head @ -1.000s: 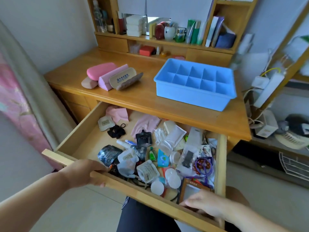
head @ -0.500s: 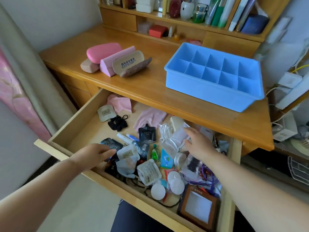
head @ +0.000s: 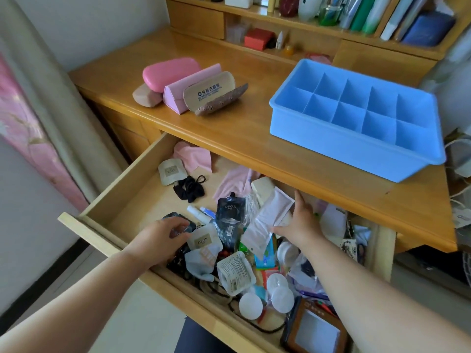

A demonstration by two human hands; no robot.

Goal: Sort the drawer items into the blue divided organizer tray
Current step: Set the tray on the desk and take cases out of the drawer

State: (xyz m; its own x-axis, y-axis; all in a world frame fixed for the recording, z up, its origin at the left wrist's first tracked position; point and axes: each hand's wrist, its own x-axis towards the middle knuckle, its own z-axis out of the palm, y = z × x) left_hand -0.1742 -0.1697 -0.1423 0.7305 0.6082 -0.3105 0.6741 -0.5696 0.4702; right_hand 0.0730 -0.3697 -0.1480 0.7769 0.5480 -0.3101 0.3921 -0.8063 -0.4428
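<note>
Head view: both hands are down in the cluttered drawer, and the blue organizer tray sits empty on the table above. The risk, I judge, is dragging neighbouring packets along (they overlap). The left hand curls its fingers onto a DPOR sachet; the right hand lies splayed, fingers straight, touching a white pouch.

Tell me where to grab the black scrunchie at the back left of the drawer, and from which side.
Pinch the bunched fabric of the black scrunchie from above. It lies flat and apart from the clutter, with bare drawer floor to its left, so a top-down grip looks easiest.
</note>
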